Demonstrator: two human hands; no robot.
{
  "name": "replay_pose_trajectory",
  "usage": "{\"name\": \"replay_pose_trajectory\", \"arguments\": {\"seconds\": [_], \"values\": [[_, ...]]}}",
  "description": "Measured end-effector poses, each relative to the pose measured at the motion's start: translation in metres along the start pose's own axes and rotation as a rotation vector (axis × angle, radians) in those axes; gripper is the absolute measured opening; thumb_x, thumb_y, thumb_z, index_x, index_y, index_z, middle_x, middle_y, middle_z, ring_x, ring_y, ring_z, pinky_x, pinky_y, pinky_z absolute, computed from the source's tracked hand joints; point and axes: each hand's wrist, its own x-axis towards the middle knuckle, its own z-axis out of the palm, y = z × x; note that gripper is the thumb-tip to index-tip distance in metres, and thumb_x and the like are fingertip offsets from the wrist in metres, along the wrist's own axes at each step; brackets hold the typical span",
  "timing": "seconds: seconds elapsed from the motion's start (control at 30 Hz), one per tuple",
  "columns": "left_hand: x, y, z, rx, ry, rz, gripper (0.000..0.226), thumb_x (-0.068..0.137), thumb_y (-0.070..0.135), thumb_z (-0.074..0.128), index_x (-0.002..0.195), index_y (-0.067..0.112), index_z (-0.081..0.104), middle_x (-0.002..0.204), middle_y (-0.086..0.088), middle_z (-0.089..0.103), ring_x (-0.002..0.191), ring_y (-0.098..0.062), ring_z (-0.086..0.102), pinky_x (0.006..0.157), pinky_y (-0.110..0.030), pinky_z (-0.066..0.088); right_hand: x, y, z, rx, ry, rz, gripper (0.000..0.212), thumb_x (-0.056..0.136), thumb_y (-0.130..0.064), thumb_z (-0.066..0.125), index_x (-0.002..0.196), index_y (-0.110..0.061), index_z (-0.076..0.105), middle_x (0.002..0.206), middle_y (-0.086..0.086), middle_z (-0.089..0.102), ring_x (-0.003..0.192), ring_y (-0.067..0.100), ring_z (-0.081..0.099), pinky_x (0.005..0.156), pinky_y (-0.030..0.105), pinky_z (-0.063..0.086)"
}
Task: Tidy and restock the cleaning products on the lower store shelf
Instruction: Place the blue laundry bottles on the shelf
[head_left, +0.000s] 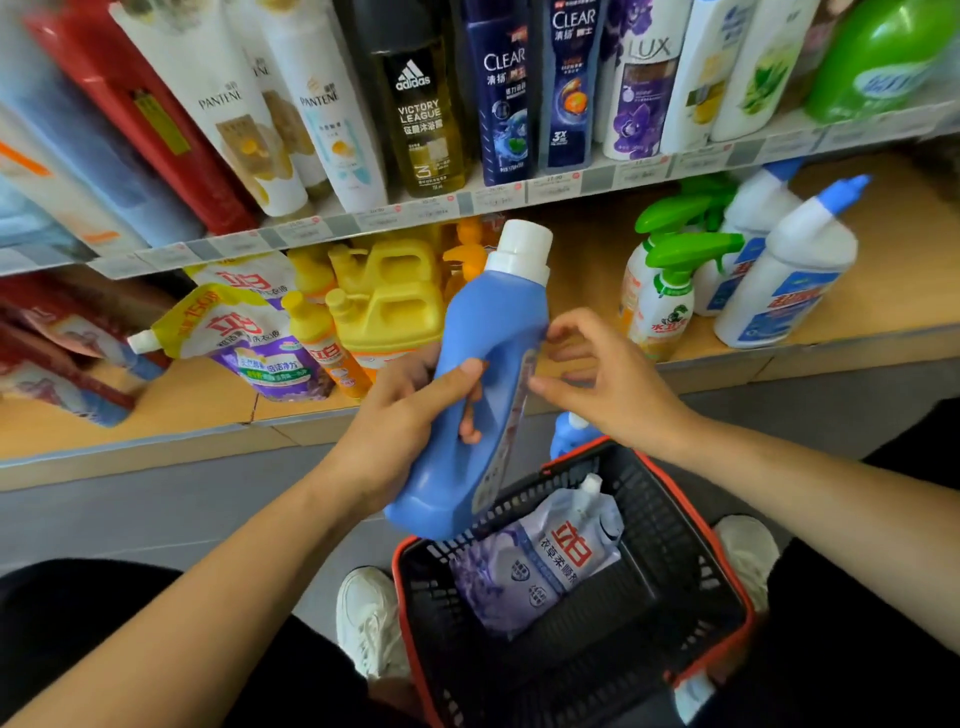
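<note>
- Holding the blue detergent bottle (483, 384) above the far rim of the shopping basket (727, 597), the person had it tilted, with its white cap (522, 244) pointing up and away toward the lower shelf (208, 410). It was in the air, not yet on the shelf.
- The bottle looked like rigid moulded plastic and was opaque, so its fill could not be seen. As shop stock it was probably full and fairly heavy, with the weight low toward the base.
- Its smooth wall would likely be slippery. The waisted middle with the moulded handle recess seemed the surest place to hold, rather than the cap or the label.
- The left hand (410, 415) gripped just there: the thumb lay across the front and the fingers (470, 431) curled round the back, one tip showing through the handle gap.
- The right hand (597, 379) was at the label edge on the bottle's right side, its fingers (563, 332) spread and loosely curved and the thumb tip against the label. It seemed to steady the bottle rather than grasp it, though the contact was hard to make out.
- On the shelf, yellow jugs (389, 306) stood behind the bottle to the left and green-trigger spray bottles (670, 291) to the right.
- A refill pouch (540, 561) lay in the basket. Being soft, it would probably flop and want support from beneath.
</note>
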Motion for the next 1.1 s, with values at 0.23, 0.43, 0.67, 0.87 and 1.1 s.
{"name": "replay_pose_trajectory", "arguments": {"seconds": [0.23, 0.43, 0.67, 0.87, 1.1], "values": [[0.005, 0.014, -0.018, -0.157, 0.089, 0.062, 0.020, 0.095, 0.023, 0.056, 0.091, 0.004, 0.061, 0.069, -0.005, 0.055, 0.049, -0.018, 0.050, 0.051, -0.026, 0.047, -0.021, -0.007, 0.048, 0.026, -0.181, -0.186, 0.084, 0.098, -0.019, 0.061, 0.158, -0.031, 0.004, 0.167, -0.008, -0.009, 0.153, 0.008, -0.007, 0.124, 0.028, 0.013], [0.006, 0.020, -0.029, -0.201, 0.139, 0.112, 0.022, 0.097, 0.025, 0.057, 0.094, 0.006, 0.066, 0.070, -0.004, 0.058, 0.047, -0.018, 0.052, 0.051, -0.025, 0.047, -0.043, -0.013, 0.056, 0.070, -0.229, -0.175, 0.079, 0.093, -0.006, 0.066, 0.156, -0.025, 0.022, 0.167, -0.004, -0.001, 0.152, 0.005, 0.002, 0.121, 0.025, 0.023], [0.006, 0.022, -0.021, -0.231, 0.176, 0.089, 0.019, 0.097, 0.016, 0.054, 0.096, 0.000, 0.062, 0.069, -0.006, 0.063, 0.053, -0.019, 0.057, 0.061, -0.029, 0.053, -0.045, -0.011, 0.060, 0.305, -0.226, -0.026, 0.091, 0.085, -0.016, 0.079, 0.155, -0.037, 0.025, 0.161, -0.024, 0.021, 0.143, -0.001, 0.032, 0.106, 0.039, 0.049], [0.004, 0.030, -0.016, -0.353, 0.114, -0.004, 0.024, 0.090, 0.006, 0.059, 0.112, -0.002, 0.066, 0.101, -0.008, 0.073, 0.086, -0.026, 0.073, 0.089, -0.040, 0.058, -0.030, 0.000, 0.062, 0.405, -0.296, 0.024, 0.099, 0.082, -0.015, 0.080, 0.154, -0.037, 0.016, 0.153, -0.023, 0.039, 0.139, 0.000, 0.040, 0.111, 0.027, 0.040], [-0.007, 0.042, -0.023, -0.028, 0.130, 0.063, 0.034, 0.082, 0.008, 0.069, 0.114, -0.002, 0.064, 0.117, -0.010, 0.073, 0.103, -0.030, 0.073, 0.069, -0.032, 0.060, -0.030, -0.002, 0.045, 0.533, -0.205, 0.074, 0.066, 0.078, -0.016, 0.076, 0.133, -0.038, 0.049, 0.127, -0.025, 0.064, 0.120, -0.001, 0.058, 0.097, 0.018, 0.048]]}}
